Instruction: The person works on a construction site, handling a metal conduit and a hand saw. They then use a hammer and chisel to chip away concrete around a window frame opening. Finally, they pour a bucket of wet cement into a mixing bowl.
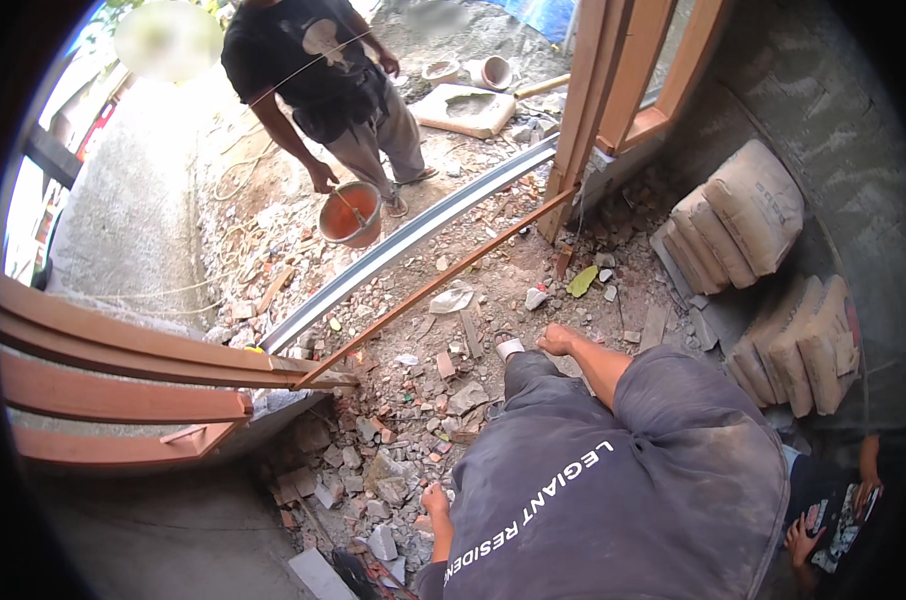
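Note:
My right hand hangs in front of my dark shirt, its fingers curled, with nothing seen in it. Just beside it, my foot in a pale sandal stands on the rubble. To the left, my left hand is also curled into a loose fist above broken bricks and grey stones; no object shows in it. Beyond a metal channel, a person in a dark T-shirt holds a bucket with an orange inside by its handle.
A thin wooden strip crosses the opening between wooden frames at left and right. Stacked paper sacks and more sacks stand at right. Another person's hands show at lower right.

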A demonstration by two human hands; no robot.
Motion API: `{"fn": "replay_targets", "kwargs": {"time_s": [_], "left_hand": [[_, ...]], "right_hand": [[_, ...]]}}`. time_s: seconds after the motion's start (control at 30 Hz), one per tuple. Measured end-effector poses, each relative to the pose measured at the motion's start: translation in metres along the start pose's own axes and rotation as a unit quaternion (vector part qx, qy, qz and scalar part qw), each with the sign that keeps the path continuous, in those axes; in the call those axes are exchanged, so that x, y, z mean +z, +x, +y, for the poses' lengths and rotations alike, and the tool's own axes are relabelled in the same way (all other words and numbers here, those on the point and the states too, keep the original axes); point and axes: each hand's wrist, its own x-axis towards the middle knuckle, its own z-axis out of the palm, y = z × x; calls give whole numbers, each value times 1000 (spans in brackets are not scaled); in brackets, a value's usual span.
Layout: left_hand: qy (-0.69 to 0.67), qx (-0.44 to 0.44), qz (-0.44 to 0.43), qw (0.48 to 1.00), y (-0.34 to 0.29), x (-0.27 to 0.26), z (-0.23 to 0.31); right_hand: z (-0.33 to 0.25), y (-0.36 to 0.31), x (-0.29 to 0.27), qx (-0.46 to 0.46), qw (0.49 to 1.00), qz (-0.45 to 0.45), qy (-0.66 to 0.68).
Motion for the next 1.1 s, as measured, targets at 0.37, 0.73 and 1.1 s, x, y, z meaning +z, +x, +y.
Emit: {"fn": "replay_targets", "kwargs": {"time_s": [0.37,0.73,1.1], "left_hand": [[7,74,-51,996,57,-13,21],[76,154,-101,980,94,45,120],[65,189,-121,972,49,138,211]], "right_hand": [[90,-54,38,139,979,64,131],[169,-107,28,274,935,83,211],[260,-102,-22,275,939,92,187]]}}
